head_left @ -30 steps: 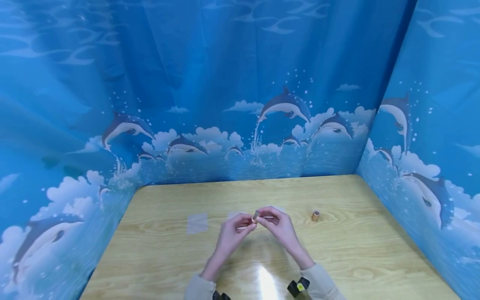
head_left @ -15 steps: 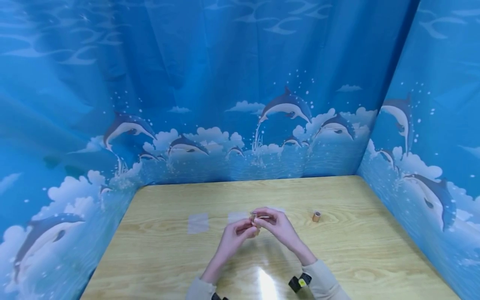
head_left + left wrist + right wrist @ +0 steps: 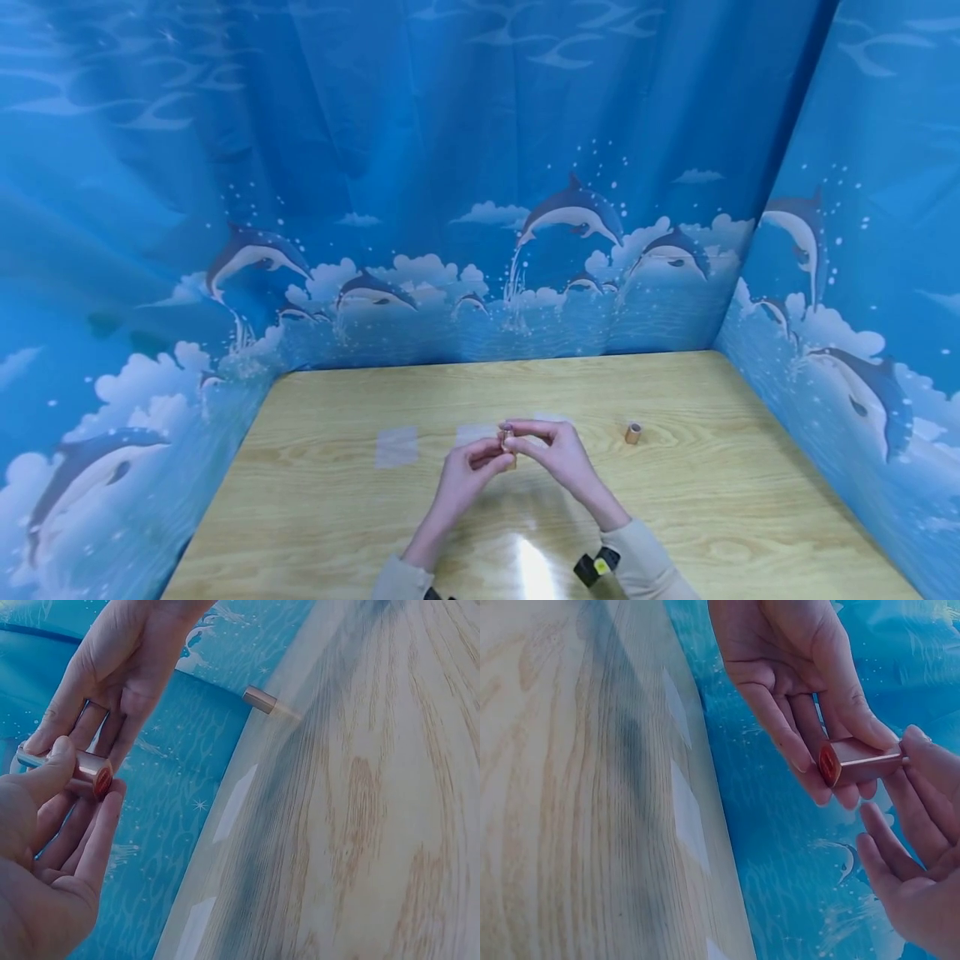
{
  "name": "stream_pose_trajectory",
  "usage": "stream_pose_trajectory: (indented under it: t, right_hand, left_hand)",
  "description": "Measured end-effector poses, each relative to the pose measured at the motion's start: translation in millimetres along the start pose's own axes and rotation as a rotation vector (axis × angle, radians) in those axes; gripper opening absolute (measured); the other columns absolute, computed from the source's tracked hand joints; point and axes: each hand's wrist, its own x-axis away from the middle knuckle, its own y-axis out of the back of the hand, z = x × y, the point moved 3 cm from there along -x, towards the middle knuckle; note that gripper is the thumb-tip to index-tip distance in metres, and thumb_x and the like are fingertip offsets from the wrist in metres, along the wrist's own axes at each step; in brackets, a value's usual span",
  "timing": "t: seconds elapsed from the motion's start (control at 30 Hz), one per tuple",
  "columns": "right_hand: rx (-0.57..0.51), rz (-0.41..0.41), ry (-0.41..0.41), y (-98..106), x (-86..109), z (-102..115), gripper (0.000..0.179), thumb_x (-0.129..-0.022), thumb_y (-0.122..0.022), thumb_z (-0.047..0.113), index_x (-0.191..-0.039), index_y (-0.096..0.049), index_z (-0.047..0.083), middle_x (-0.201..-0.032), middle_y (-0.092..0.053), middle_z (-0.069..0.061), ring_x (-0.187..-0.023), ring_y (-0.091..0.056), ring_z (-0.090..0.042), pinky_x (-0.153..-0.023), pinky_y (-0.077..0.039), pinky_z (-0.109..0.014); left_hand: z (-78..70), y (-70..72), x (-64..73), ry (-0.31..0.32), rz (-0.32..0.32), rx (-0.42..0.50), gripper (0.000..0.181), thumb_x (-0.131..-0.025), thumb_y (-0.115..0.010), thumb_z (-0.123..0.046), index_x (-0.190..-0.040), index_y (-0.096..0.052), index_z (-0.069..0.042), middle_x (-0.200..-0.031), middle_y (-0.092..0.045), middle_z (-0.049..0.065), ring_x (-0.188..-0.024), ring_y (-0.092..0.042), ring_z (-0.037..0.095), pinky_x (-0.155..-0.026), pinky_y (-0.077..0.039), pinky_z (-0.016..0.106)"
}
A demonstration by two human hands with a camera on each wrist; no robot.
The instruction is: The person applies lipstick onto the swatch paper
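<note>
A lipstick (image 3: 864, 762) with a shiny rose-gold case and a red label on its end is held between both hands, raised over the table. My left hand (image 3: 462, 477) grips the case between thumb and fingers. At the other end, my right hand (image 3: 557, 454) pinches the narrower silvery part with thumb and index finger, its other fingers loosely spread in the right wrist view. In the head view the lipstick stands nearly upright, partly hidden by fingertips. Farther right on the table lies a rose-gold lipstick cap (image 3: 633, 433), also seen in the left wrist view.
The wood-grain table (image 3: 337, 500) carries a few pale translucent squares (image 3: 396, 447) in a row, partly behind the hands. A blue dolphin-print curtain (image 3: 450, 167) encloses the back and sides. Light glares on the tabletop near the front.
The lipstick has gone from tilted to nearly upright, and its case end now shows below the left fingers. My right fingertips have shifted left, onto its top end. The cap stays put.
</note>
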Motion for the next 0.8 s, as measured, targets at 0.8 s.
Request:
stream_pose_trajectory:
  t: [0.8]
  right_hand:
    - [0.056,-0.062,-0.013,-3.6,0.2,-0.1,0.026,-0.086,-0.082,0.023,-0.109,-0.077,0.011,-0.105,-0.077,-0.002,-0.101,-0.069,-0.015,-0.104,-0.051,-0.050]
  left_hand:
    - [-2.4,-4.2,1.9,-0.013,-0.112,-0.068,0.028,-0.080,-0.086,-0.014,-0.099,-0.069,-0.001,-0.100,-0.073,0.012,-0.088,-0.070,0.017,-0.078,-0.061,0.021]
